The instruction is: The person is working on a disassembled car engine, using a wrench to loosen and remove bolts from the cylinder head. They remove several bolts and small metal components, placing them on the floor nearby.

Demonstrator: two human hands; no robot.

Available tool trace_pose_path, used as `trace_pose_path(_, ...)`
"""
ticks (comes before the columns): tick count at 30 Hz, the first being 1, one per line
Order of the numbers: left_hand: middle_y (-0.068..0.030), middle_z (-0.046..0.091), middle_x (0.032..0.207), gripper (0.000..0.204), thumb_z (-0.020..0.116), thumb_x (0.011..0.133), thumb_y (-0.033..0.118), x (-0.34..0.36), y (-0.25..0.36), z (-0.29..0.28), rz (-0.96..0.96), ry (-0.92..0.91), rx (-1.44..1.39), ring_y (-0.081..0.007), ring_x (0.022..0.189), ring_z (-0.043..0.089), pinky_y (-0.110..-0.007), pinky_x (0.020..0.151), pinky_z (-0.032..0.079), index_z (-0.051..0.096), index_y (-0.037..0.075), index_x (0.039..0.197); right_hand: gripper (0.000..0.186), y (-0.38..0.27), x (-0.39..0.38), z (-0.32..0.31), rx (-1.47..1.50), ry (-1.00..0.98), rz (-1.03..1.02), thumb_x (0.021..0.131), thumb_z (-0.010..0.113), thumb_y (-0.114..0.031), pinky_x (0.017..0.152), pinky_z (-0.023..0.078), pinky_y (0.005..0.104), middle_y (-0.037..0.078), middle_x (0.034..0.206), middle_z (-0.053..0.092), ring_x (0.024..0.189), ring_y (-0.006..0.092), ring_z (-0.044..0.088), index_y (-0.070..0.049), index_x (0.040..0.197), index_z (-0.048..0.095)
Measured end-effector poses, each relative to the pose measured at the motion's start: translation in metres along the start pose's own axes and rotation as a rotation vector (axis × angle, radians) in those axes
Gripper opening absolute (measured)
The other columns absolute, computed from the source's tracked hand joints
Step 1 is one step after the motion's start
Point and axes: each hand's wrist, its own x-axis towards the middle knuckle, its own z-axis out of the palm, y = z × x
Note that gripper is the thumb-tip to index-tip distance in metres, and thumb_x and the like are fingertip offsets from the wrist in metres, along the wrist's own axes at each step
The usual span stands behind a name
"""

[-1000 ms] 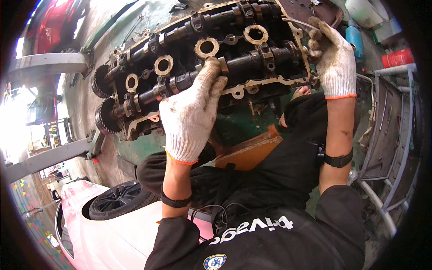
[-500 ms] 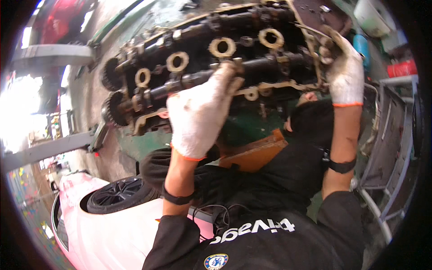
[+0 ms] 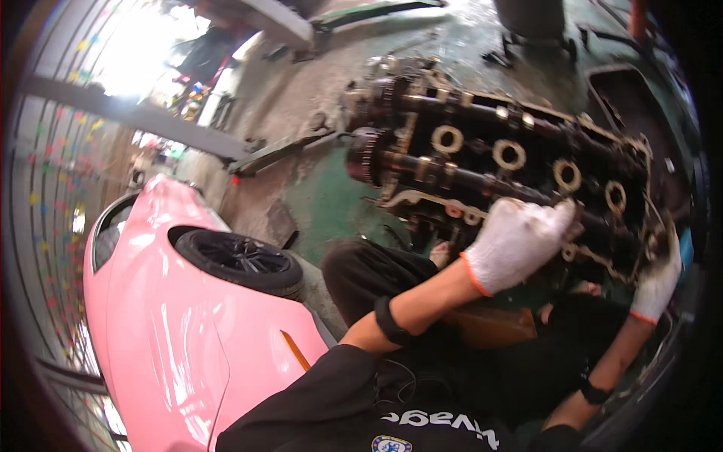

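Note:
A dark, oily engine cylinder head [image 3: 482, 169] lies before me, with two camshafts [image 3: 471, 177] along it and toothed sprockets [image 3: 365, 154] at its left end. Several pale round spark plug tube rings [image 3: 509, 155] run between the shafts. My left hand [image 3: 520, 242], in a white knit glove, is closed at the near camshaft; whatever its fingers hold is hidden. My right hand [image 3: 658, 275], gloved too, is at the head's right end with fingers curled by the corner. What they grip is blurred and cannot be made out.
A pink car [image 3: 188, 324] with a black wheel [image 3: 241, 260] stands at my left. Grey lift arms [image 3: 143, 124] reach in at the upper left. A dark tray [image 3: 640, 113] lies beyond the head at right. Under my arms is a brown wooden piece [image 3: 493, 325].
My view has swung left, so the cylinder head and both hands appear farther right and lower. More of the pink car shows. Both hands remain by the cylinder head.

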Motion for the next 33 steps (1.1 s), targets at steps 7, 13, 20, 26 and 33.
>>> trace_pose_path(7, -0.0029, 0.064, 0.061, 0.034, 0.075, 0.089, 0.04, -0.006, 0.004, 0.01, -0.118, 0.076, -0.035, -0.0213, 0.055, 0.067, -0.033, 0.053, 0.051, 0.066, 0.009, 0.099, 0.046, 0.0, 0.022, -0.003, 0.164, 0.343, 0.313, 0.106, 0.049, -0.031, 0.106, 0.047, 0.0386, 0.014, 0.138, 0.06, 0.125, 0.0248, 0.057, -0.005, 0.143, 0.06)
trace_pose_path(13, -0.0036, 0.065, 0.065, 0.041, 0.067, 0.096, 0.034, -0.015, 0.004, 0.009, -0.024, 0.009, 0.096, -0.0215, 0.059, 0.066, -0.035, 0.058, 0.053, 0.066, 0.005, 0.124, 0.039, 0.01, 0.026, -0.022, 0.265, 0.157, 0.267, 0.105, 0.055, -0.024, 0.093, 0.055, 0.0363, 0.011, 0.123, 0.066, 0.111, 0.0227, 0.063, -0.002, 0.135, 0.064)
trace_pose_path(20, -0.0104, 0.061, 0.056, 0.036, 0.062, 0.1, 0.028, -0.017, 0.002, 0.001, -0.098, -0.108, -0.077, -0.0277, 0.052, 0.066, -0.04, 0.046, 0.049, 0.064, 0.005, 0.128, 0.029, 0.015, 0.028, -0.026, 0.231, 0.142, 0.252, 0.102, 0.062, -0.025, 0.08, 0.055, 0.0293, 0.003, 0.101, 0.072, 0.088, 0.0152, 0.067, -0.006, 0.121, 0.071)
trace_pose_path(26, -0.0066, 0.061, 0.064, 0.026, 0.066, 0.097, 0.035, -0.012, 0.005, 0.009, -0.18, 0.018, -0.117, -0.0273, 0.062, 0.068, -0.039, 0.054, 0.051, 0.058, 0.01, 0.093, 0.03, 0.018, 0.029, -0.018, 0.268, 0.198, 0.273, 0.101, 0.063, -0.027, 0.073, 0.051, 0.0268, 0.002, 0.098, 0.07, 0.084, 0.0128, 0.063, -0.007, 0.122, 0.072)
trace_pose_path(33, -0.008, 0.064, 0.065, 0.026, 0.065, 0.095, 0.03, -0.017, 0.011, 0.021, -0.169, 0.146, -0.037, -0.0285, 0.06, 0.068, -0.041, 0.056, 0.052, 0.058, 0.008, 0.086, 0.026, 0.023, 0.038, -0.017, 0.265, 0.219, 0.183, 0.103, 0.062, -0.024, 0.061, 0.046, 0.0215, -0.004, 0.092, 0.068, 0.071, 0.0058, 0.058, -0.01, 0.122, 0.072)
